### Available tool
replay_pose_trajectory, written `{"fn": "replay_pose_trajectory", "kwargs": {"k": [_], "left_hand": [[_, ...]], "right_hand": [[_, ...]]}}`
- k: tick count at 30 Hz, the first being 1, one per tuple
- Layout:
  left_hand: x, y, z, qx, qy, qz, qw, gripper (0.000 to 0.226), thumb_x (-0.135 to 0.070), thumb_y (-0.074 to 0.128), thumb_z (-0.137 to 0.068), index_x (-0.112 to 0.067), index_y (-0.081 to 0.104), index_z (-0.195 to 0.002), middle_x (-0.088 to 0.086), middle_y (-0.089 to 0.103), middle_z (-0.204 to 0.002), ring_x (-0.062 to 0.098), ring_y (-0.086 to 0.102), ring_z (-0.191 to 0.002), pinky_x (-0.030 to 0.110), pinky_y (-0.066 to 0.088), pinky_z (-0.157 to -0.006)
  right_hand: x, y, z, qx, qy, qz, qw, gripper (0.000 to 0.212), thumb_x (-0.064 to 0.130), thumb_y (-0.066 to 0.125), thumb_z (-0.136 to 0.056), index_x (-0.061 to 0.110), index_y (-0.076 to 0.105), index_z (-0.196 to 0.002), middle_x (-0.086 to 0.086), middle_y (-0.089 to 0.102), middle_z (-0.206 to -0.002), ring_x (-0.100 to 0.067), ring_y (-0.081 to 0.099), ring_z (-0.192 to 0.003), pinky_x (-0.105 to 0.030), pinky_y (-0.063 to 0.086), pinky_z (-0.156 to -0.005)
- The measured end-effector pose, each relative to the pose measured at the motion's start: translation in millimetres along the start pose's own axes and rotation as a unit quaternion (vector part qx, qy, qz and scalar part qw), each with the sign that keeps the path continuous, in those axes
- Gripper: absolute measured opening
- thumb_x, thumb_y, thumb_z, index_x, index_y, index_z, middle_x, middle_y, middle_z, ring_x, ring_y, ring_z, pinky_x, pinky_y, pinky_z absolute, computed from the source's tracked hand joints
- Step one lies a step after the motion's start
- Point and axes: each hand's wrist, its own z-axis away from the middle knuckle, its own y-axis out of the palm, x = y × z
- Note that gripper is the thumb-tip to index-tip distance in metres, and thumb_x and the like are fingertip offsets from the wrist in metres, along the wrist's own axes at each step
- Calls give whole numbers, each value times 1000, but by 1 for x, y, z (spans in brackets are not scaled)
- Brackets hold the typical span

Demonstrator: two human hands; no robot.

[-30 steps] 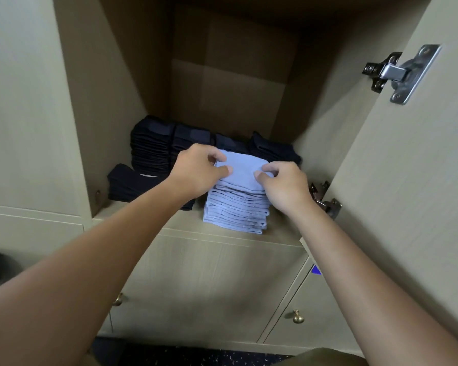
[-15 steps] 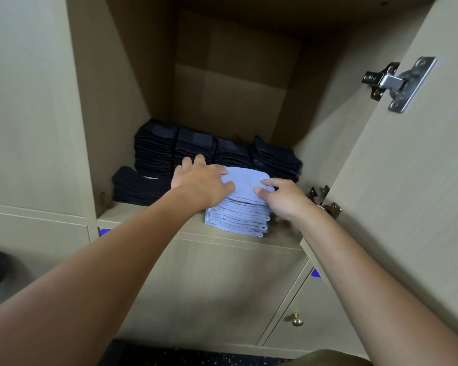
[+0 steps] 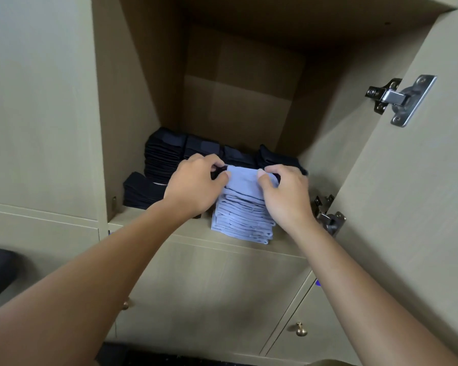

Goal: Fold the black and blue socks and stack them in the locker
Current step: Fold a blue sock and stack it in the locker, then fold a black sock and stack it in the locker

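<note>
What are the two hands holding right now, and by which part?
Both pinch the top blue sock on the blue stack: left hand at its far left corner, right hand at its far right corner.

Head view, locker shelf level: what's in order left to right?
Closed door → low black sock pile → left hand → blue sock stack → right hand → lower hinge → open door. The tall black stacks along the back lie behind the hands, so they are left out of the order.
</note>
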Motion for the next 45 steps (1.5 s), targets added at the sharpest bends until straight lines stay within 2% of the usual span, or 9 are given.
{"fn": "replay_pose_trajectory", "kwargs": {"k": [3,5,8,12,20,26,31,36,45], "left_hand": [[0,-20,7,-4,-7,24,1000,19,-40,62,-97,-28,66,-111,-12,68,-96,11,62,-90,36,54,-85],[1,-32,13,-10,-6,19,1000,11,-39,62,-96,-28,66,-96,-11,67,-83,11,63,-81,37,55,-80],[5,-47,23,-2,13,-23,1000,16,-38,62,-95,-26,61,-86,-9,66,-76,12,61,-75,39,55,-76],[14,-69,36,20,47,-107,993,16,-38,61,-96,-25,60,-87,-7,66,-75,11,60,-74,38,54,-72],[51,-113,65,89,22,-193,977,14,-37,60,-97,-25,62,-88,-8,67,-79,11,58,-74,33,48,-69],[85,-151,93,111,-36,-239,964,12,-40,62,-95,-29,66,-93,-10,69,-89,-2,52,-70,32,48,-76],[111,-178,112,99,-97,-246,959,17,-42,64,-95,-27,69,-98,-12,63,-89,14,57,-83,28,41,-78],[137,-213,129,89,-156,-241,954,18,-39,64,-96,-23,71,-103,-7,65,-98,15,57,-92,26,39,-79],[191,-291,190,96,-243,-269,927,15,-35,67,-94,-21,71,-99,-5,68,-95,18,62,-91,34,49,-87]], "right_hand": [[9,5,7,-22,-71,-11,997,18,33,56,-100,23,70,-106,6,64,-114,-17,47,-116,-37,37,-103],[16,10,15,-29,-118,-18,992,13,27,58,-99,22,69,-102,9,66,-100,-15,51,-104,-37,41,-96],[24,21,23,-25,-180,-1,983,10,23,60,-97,20,69,-101,13,61,-87,-15,51,-94,-37,44,-89],[37,31,31,-7,-232,-27,972,4,20,62,-96,20,66,-97,16,56,-79,-14,50,-84,-33,43,-83],[66,62,64,139,-289,-66,945,2,26,61,-96,27,60,-95,14,53,-83,-7,51,-79,-26,40,-67],[91,89,85,225,-302,-90,922,5,35,58,-95,31,60,-98,16,56,-86,-3,53,-79,-26,43,-69],[118,111,97,291,-329,-78,895,16,47,57,-96,33,60,-104,15,59,-93,-3,55,-80,-31,48,-74],[147,133,110,339,-354,-65,869,24,54,55,-96,35,59,-110,17,61,-98,4,54,-81,-28,48,-75],[198,174,135,391,-382,-31,837,31,56,53,-97,32,59,-117,15,63,-102,-9,59,-89,-36,51,-84]]}}
